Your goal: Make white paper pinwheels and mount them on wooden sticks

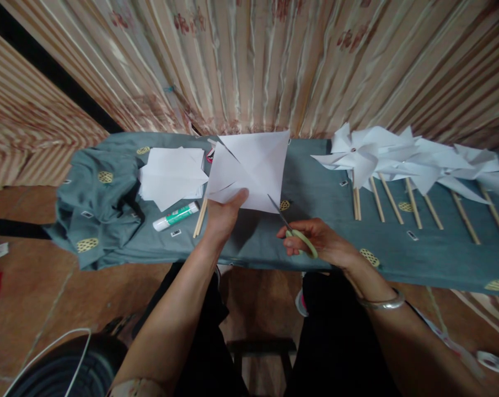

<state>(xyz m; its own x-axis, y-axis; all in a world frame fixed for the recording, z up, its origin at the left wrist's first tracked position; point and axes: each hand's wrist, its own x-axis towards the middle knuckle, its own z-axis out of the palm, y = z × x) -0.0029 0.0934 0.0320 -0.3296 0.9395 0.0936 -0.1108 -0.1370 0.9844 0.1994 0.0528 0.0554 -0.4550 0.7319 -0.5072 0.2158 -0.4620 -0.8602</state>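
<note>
My left hand (228,212) pinches the lower edge of a square white paper sheet (257,160), thumb on top, and holds it up above the cloth. Two slits run inward from the sheet's left corners, and diagonal creases cross it. In my right hand (305,237) is a pair of scissors (299,240) with pale green handles. Their blades are at the sheet's lower right corner, pointing toward its middle. Left of the sheet lies a stack of white paper (170,173), with a green and white glue stick (176,216) in front of it.
Several white paper pinwheels (406,154) on wooden sticks lie along the right side. A few loose sticks (200,218) lie beside the glue stick. The grey-green tablecloth (315,193) is bunched up at the left end. A pleated curtain (249,66) hangs behind the table.
</note>
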